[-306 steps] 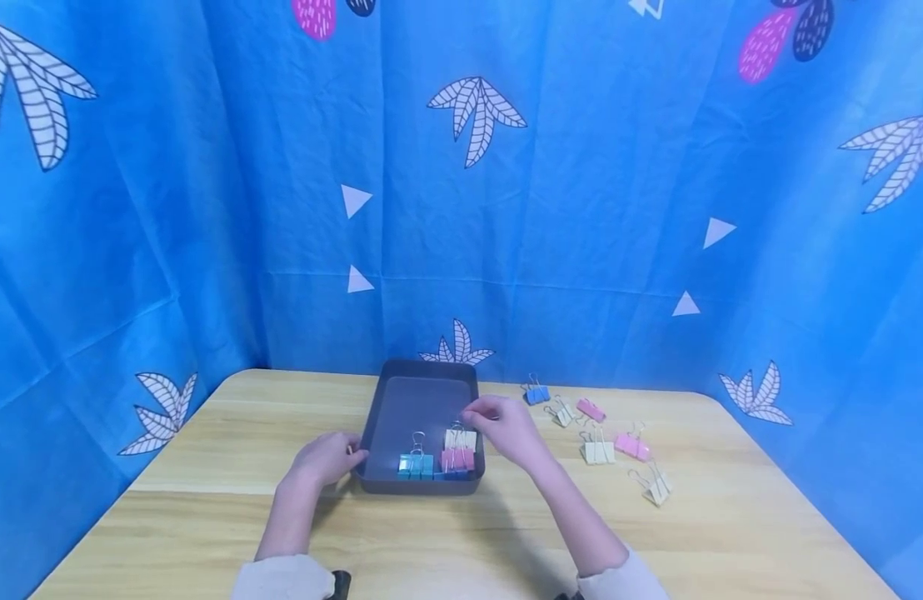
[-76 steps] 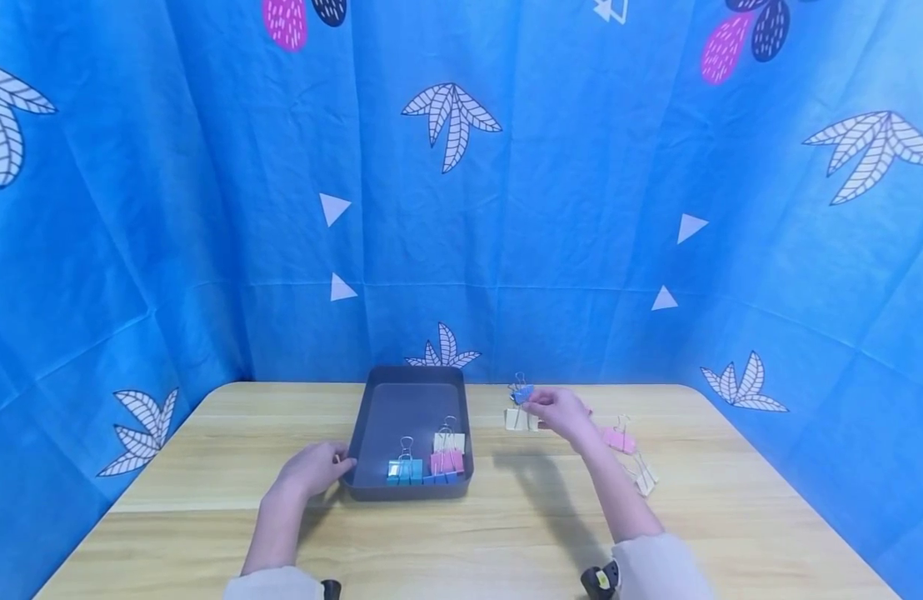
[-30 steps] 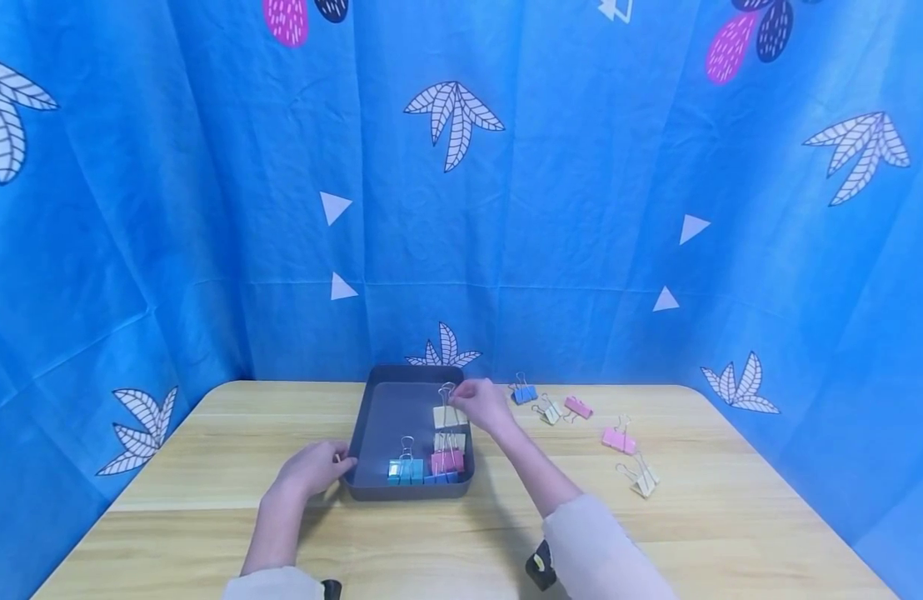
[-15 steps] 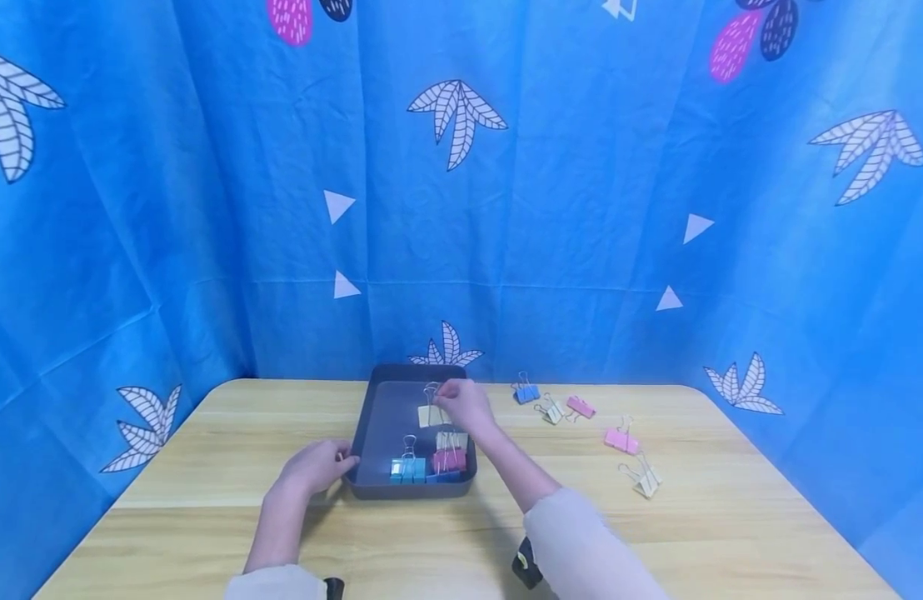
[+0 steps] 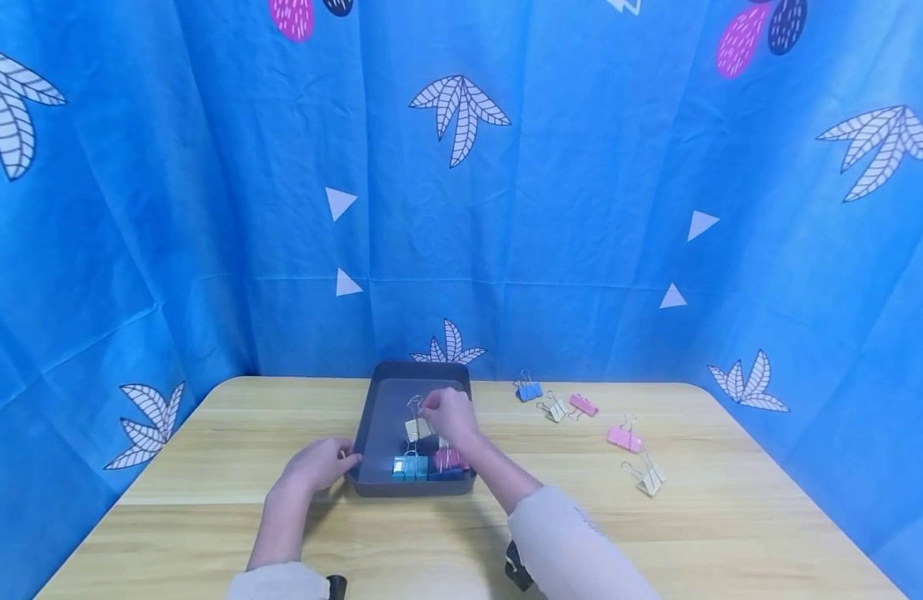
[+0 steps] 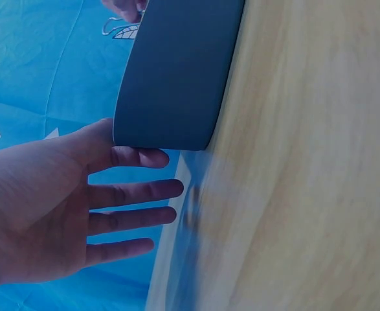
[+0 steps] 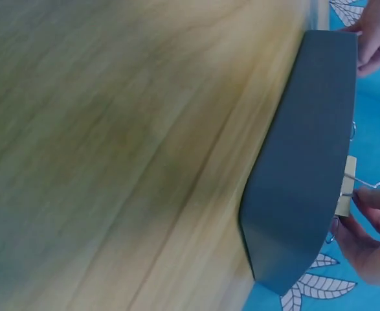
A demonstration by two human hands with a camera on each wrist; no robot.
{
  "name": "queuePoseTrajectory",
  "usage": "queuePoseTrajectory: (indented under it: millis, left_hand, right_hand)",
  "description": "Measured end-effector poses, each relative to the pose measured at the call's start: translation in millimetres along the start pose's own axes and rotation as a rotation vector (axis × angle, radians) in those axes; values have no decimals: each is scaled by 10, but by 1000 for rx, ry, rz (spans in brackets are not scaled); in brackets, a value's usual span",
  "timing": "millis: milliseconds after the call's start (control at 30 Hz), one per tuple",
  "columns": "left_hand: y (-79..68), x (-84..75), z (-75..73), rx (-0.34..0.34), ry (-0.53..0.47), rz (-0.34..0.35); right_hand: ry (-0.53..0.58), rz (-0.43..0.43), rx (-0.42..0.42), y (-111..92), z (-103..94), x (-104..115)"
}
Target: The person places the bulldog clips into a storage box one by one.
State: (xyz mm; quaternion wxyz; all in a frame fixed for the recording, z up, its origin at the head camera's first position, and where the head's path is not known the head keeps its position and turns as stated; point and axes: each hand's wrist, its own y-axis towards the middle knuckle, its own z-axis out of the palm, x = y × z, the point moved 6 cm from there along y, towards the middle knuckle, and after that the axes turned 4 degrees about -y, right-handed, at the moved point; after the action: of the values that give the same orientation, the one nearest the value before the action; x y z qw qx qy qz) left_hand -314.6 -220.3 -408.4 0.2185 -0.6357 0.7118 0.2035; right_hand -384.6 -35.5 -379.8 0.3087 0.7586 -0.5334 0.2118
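Observation:
My left hand (image 5: 315, 465) holds the left wall of a dark grey tray (image 5: 412, 490), its thumb over the rim; in the left wrist view the lower fingers (image 6: 134, 194) stretch out straight. Over the tray my right hand (image 5: 450, 415) pinches a wire handle of a cream binder clip (image 5: 417, 430). That clip hangs just behind a teal binder clip (image 5: 411, 467), which stands near the tray's front wall. To its right is a pink binder clip (image 5: 450, 461); the right hand partly hides another cream one behind it. The right wrist view shows the held clip above the rim.
Right of the tray several binder clips lie on the wooden table (image 5: 731, 517): a blue one (image 5: 529, 391), a small cream one (image 5: 556, 409), two pink ones (image 5: 584, 405) and another cream one (image 5: 649, 479). A blue patterned curtain (image 5: 596, 208) hangs behind the table.
My right hand has lifted the cream binder clip from the table, carried it left over the tray, then moved it left and nearer behind the teal clip. The left hand has stayed at the tray.

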Motion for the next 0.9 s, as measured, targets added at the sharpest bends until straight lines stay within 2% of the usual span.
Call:
queuePoseTrajectory:
  millis: [267, 433, 667, 900]
  left_hand:
    - [-2, 1, 3, 4, -18, -7]
    - [-2, 9, 9, 4, -17, -2]
    - [-19, 0, 6, 9, -20, -1]
    - [0, -3, -4, 9, 3, -4]
  right_hand:
    - [-119, 0, 36, -42, 31, -16]
    - [-156, 25, 75, -60, 69, -52]
    - [-105, 32, 100, -64, 105, -109]
    - [-49, 12, 106, -75, 48, -116]
